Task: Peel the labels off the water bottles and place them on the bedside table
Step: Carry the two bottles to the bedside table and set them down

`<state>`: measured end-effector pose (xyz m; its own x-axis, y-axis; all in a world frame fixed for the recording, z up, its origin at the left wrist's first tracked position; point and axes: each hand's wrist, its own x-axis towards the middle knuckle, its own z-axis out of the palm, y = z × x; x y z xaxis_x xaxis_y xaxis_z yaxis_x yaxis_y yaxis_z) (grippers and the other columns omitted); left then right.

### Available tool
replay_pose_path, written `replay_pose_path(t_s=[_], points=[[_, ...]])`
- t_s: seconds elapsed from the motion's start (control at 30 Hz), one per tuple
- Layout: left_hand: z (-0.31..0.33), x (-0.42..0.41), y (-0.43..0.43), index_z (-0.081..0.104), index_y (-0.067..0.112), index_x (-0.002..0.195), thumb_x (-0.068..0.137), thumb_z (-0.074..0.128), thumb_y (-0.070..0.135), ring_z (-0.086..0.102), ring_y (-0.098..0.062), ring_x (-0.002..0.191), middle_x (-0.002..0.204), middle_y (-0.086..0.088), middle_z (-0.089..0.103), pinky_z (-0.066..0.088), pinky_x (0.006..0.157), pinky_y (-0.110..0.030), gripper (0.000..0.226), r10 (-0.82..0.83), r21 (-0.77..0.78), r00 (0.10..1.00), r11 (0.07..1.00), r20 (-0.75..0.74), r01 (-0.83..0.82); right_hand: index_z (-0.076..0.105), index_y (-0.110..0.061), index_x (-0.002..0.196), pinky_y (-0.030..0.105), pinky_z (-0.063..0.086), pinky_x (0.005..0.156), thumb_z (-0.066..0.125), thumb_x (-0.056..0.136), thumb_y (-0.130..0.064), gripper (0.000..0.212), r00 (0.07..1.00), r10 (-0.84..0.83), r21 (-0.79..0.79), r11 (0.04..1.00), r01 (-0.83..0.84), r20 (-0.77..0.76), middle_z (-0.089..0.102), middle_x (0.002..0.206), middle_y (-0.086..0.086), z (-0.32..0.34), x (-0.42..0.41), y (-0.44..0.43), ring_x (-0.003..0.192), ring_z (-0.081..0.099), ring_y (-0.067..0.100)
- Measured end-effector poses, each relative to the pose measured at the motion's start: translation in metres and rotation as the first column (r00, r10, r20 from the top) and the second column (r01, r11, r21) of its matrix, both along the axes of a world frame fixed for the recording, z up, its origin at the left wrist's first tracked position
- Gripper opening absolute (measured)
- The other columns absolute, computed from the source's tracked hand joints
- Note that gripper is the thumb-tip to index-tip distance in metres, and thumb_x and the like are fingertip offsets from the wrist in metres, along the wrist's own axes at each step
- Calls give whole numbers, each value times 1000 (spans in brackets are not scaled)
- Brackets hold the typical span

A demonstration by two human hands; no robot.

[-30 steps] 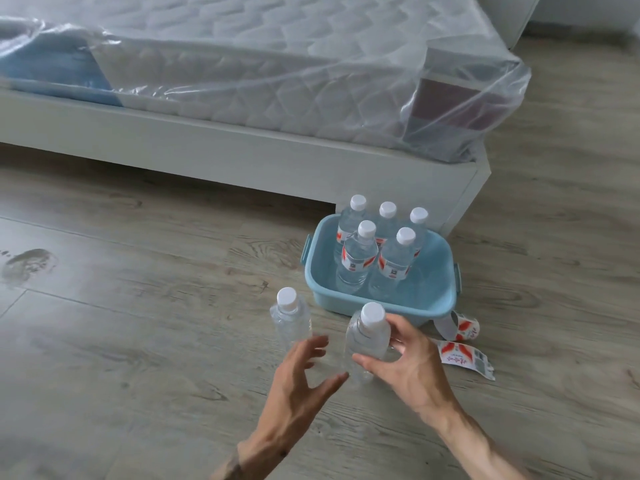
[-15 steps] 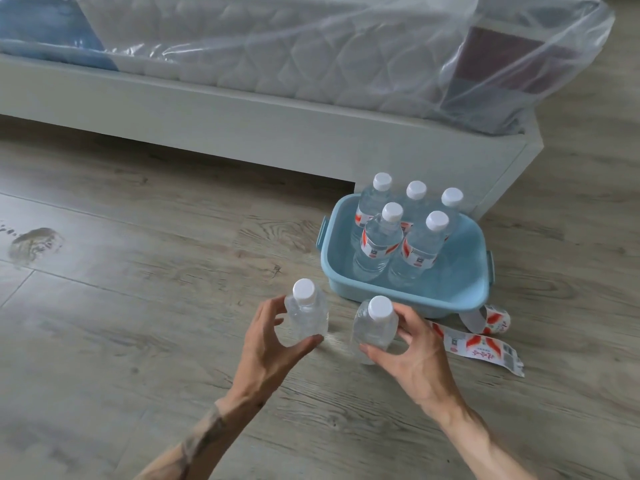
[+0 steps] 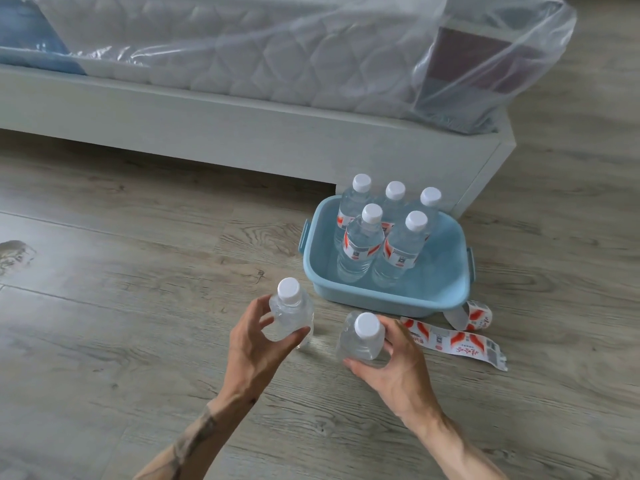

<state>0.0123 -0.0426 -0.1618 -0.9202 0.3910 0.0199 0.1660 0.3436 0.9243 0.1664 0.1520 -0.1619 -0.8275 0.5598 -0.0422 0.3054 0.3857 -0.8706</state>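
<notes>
Two clear water bottles without labels stand on the wooden floor in front of me. My left hand (image 3: 258,344) wraps around the left bare bottle (image 3: 291,311). My right hand (image 3: 391,365) grips the right bare bottle (image 3: 362,336). Behind them a light blue plastic tub (image 3: 446,289) holds several bottles with red and white labels, the nearest labelled bottle (image 3: 362,242) at its front. Two peeled labels lie on the floor to the right: a flat label strip (image 3: 457,342) and a curled label (image 3: 476,315). No bedside table is in view.
A white bed frame (image 3: 242,133) runs across the back, with a mattress in clear plastic wrap (image 3: 277,50) on top. The bed's corner stands just behind the tub. A dark smudge (image 3: 14,254) marks the floor at the far left.
My left hand moved from the right bottle to the left bare bottle and closed around it. My right hand kept its hold on the right bottle. The camera tilted down and closer.
</notes>
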Motion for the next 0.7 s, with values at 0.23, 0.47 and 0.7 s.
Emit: replay_pose_path(t_s=[0.23, 0.47, 0.7], points=[[4, 4, 4, 69, 32, 117, 65, 100, 38, 71, 7, 109, 117, 26, 74, 55, 91, -12, 60, -21, -15, 1000, 1000, 17, 21, 57, -58, 106, 22, 56, 91, 94, 57, -52, 62, 997, -81, 9, 997, 81, 17, 69, 111, -26, 3, -2, -3, 105, 66, -7], [57, 13, 22, 73, 26, 114, 67, 101, 27, 75, -5, 106, 112, 21, 78, 58, 91, -13, 55, -50, -48, 998, 998, 33, 52, 63, -55, 100, 24, 59, 90, 101, 57, -40, 59, 989, -142, -28, 989, 143, 44, 74, 104, -24, 60, -3, 16, 100, 71, -4], [273, 11, 55, 70, 39, 113, 67, 101, 33, 74, 6, 103, 113, 25, 77, 56, 82, -8, 56, -104, -40, 995, 994, 3, 104, 71, -34, 113, 42, 64, 91, 94, 52, -51, 67, 975, -218, -164, 961, 221, 35, 81, 110, -11, 278, 9, 52, 103, 77, 9]])
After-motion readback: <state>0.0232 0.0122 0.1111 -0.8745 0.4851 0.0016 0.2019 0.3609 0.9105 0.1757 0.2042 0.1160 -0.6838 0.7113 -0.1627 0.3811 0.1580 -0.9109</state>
